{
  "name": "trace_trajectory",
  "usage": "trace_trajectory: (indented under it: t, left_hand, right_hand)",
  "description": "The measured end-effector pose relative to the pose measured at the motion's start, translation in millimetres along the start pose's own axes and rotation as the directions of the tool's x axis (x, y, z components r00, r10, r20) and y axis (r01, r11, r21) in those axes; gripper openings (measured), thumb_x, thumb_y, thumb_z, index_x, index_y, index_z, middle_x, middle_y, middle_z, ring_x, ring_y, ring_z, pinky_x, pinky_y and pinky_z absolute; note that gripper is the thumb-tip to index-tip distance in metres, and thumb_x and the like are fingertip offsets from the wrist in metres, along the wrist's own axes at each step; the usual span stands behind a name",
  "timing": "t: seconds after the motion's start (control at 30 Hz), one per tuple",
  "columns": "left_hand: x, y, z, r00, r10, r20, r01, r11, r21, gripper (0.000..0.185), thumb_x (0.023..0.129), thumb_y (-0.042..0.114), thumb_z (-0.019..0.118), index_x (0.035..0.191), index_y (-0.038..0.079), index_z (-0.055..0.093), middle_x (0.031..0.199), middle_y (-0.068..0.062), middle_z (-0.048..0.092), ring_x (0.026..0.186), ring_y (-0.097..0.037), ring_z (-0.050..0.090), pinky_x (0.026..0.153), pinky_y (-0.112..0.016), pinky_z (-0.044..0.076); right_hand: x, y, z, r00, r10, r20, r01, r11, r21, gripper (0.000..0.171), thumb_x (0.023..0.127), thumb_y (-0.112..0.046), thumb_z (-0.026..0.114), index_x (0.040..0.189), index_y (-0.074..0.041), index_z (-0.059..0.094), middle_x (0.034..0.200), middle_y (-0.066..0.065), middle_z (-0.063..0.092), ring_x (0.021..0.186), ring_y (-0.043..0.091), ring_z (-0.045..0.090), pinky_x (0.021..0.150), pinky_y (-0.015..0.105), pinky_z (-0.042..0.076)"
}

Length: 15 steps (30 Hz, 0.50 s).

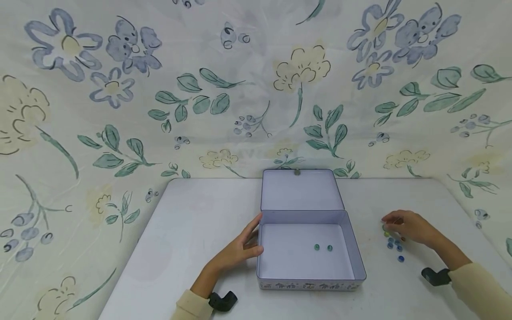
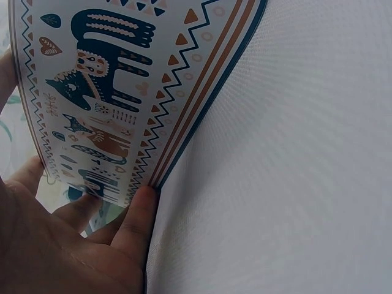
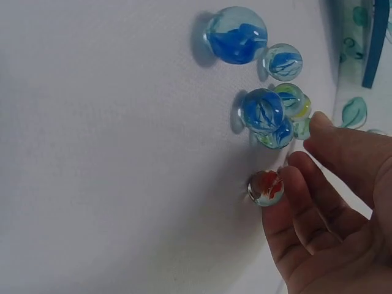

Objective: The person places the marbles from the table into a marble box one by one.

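Observation:
An open tin box (image 1: 352, 249) stands mid-table with its lid (image 1: 301, 189) raised; two green marbles (image 1: 323, 247) lie on its floor. My left hand (image 1: 252, 238) rests with straight fingers against the box's left wall, and in the left wrist view the fingertips (image 2: 142, 205) touch the patterned side (image 2: 104, 92). To the right of the box my right hand (image 1: 400, 226) hovers over a cluster of several marbles (image 1: 394, 246). In the right wrist view its fingertips (image 3: 291, 180) touch a red marble (image 3: 265, 187), next to blue marbles (image 3: 262, 110) and a larger blue one (image 3: 236, 35). No marble is held.
The white table (image 1: 200, 222) is backed and flanked by a floral cloth (image 1: 256, 89). Black wrist mounts (image 1: 222, 301) sit at both sleeves near the front edge. Bare tabletop lies left of the box and in front of the marbles.

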State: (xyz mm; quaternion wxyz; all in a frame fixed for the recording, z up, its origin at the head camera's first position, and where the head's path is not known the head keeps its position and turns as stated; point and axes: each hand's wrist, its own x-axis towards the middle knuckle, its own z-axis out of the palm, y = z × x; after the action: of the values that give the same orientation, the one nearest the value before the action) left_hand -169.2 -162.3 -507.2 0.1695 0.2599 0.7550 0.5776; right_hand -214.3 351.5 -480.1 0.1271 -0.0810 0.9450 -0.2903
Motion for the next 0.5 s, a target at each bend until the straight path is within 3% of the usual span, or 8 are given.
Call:
trace_trajectory:
  t: [0.5]
  left_hand:
    - [0.8, 0.0, 0.1, 1.0, 0.0, 0.0, 0.0, 1.0, 0.004, 0.091, 0.096, 0.041, 0.065, 0.162, 0.031, 0.004, 0.17, -0.005, -0.003, 0.151, -0.052, 0.013, 0.117, -0.062, 0.032]
  right_hand:
    - [-3.1, 2.4, 5.9, 0.999, -0.016, -0.032, 0.017, 1.0, 0.011, 0.026, 0.092, -0.009, 0.068, 0.115, 0.003, 0.068, 0.102, 0.01, 0.067, 0.083, 0.018, 0.056, 0.058, 0.024, 0.052]
